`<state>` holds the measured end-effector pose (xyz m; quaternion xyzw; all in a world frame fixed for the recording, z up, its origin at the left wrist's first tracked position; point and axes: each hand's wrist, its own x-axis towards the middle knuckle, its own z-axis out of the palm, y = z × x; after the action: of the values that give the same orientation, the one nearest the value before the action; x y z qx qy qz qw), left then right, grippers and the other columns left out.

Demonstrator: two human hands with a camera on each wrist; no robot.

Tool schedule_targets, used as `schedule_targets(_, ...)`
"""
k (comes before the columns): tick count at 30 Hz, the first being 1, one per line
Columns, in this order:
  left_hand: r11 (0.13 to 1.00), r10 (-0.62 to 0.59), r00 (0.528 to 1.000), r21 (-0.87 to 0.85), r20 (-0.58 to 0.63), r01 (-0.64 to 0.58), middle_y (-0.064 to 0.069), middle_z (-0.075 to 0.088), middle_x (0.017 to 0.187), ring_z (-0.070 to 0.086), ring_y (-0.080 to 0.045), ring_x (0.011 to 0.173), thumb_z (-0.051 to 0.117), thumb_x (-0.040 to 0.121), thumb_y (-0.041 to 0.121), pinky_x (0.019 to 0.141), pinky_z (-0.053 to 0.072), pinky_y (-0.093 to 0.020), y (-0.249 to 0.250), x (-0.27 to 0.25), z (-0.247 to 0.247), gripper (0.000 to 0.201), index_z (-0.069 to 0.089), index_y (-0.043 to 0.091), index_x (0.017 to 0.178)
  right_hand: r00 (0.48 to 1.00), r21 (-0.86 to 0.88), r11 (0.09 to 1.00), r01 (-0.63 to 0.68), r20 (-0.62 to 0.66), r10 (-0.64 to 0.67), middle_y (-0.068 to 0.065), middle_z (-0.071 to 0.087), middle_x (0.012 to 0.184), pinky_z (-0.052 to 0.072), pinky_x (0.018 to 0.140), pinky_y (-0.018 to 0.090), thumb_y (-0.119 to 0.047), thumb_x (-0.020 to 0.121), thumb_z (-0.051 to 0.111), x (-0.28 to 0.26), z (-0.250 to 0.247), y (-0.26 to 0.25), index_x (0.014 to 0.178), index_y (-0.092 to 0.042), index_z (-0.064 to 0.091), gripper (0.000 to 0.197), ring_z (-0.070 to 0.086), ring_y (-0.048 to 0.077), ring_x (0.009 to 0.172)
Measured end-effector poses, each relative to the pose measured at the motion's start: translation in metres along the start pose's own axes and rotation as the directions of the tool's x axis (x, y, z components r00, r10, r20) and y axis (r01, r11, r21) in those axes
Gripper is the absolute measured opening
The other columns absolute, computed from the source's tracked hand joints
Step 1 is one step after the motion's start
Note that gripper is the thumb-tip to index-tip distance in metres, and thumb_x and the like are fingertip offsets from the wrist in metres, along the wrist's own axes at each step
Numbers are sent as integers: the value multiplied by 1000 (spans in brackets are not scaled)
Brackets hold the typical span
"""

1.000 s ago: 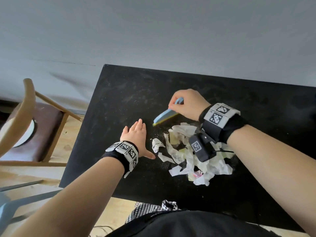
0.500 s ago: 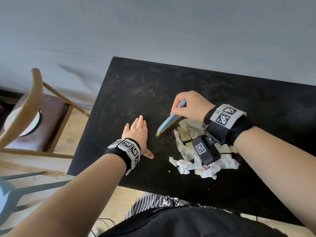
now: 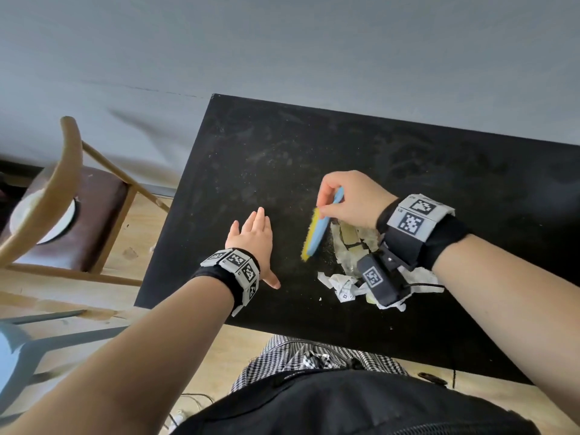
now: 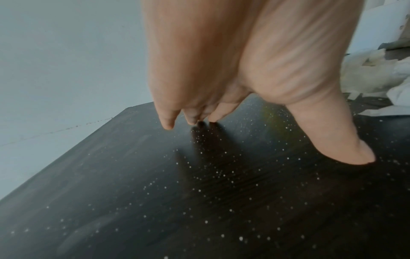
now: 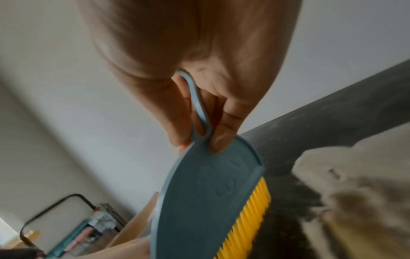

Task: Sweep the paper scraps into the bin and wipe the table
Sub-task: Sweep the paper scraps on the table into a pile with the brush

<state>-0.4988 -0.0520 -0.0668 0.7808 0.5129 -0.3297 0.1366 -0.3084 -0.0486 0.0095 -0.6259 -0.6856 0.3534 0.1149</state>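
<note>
My right hand grips the looped handle of a small blue brush with yellow bristles; the right wrist view shows the brush tilted, bristles down on the black table. A pile of white paper scraps lies just right of the brush, partly hidden under my right wrist. My left hand lies flat on the table left of the brush, fingers straight, holding nothing; in the left wrist view its fingertips and thumb touch the dusty surface. No bin shows.
A wooden chair with a brown seat and a white plate on it stands left of the table. The table's near edge runs just past the scraps. Fine white dust specks cover the table. A grey wall stands behind.
The brush has swung from lying across the pile's far side to standing along its left side, pushing the scraps rightward into a tighter heap. My left hand stayed flat.
</note>
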Motion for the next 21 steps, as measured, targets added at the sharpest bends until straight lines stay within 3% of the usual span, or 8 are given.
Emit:
schedule_targets(4,1000,13,1000,11,0,-13,-11,-16,158,-9,-24,146,77,59,64,119,6,-45,-2,-7,5,139,-10,4,150,993,-30,997,72,98,-69,-12,55,80,46,79,25,-15,81,67,0,35,-19,65,-31,49,28,54,8,84)
schedule_targets(7,999,30,1000,24,8,-30,-11,-16,157,-9,-25,146,77,59,64,119,7,-45,-2,-11,10,139,-10,4,150,994,-111,994,18,109,-6,-14,51,78,45,81,25,-11,81,65,-5,32,-2,64,-30,47,32,51,9,86)
schedule_targets(10,999,40,999,35,-3,-39,-11,-17,157,-10,-25,146,76,59,66,119,6,-45,1,-13,16,140,-10,4,149,996,-119,990,-74,40,79,-13,50,74,44,75,24,-5,81,62,-12,11,11,72,-21,50,22,51,10,78)
schedule_targets(13,998,47,999,41,-7,-46,-12,-18,157,-10,-24,146,77,58,66,119,6,-45,2,-16,19,141,-11,4,149,1000,-17,1000,11,-9,-11,-11,53,75,39,63,15,-5,81,61,-18,11,-7,70,-25,47,27,53,5,71)
schedule_targets(15,999,43,999,32,-8,-43,-12,-17,157,-10,-25,146,78,58,64,119,6,-45,0,-18,20,141,-11,3,149,996,31,996,84,40,-85,-12,53,77,43,66,12,-6,81,63,-21,28,-24,68,-28,45,31,55,3,74)
schedule_targets(18,999,35,999,27,-5,-35,-12,-16,157,-9,-25,146,79,58,62,119,6,-44,-4,-21,22,140,-11,4,149,986,-4,994,113,126,-111,-13,52,78,50,77,23,-6,81,63,-26,55,-27,70,-26,46,29,56,7,82)
schedule_targets(21,998,46,999,45,-1,-46,-13,-17,157,-9,-25,146,78,59,64,119,7,-45,-5,-22,23,140,-11,3,149,991,-51,999,3,137,4,-12,51,78,50,78,26,-3,82,62,-32,48,-7,66,-27,43,34,57,11,85)
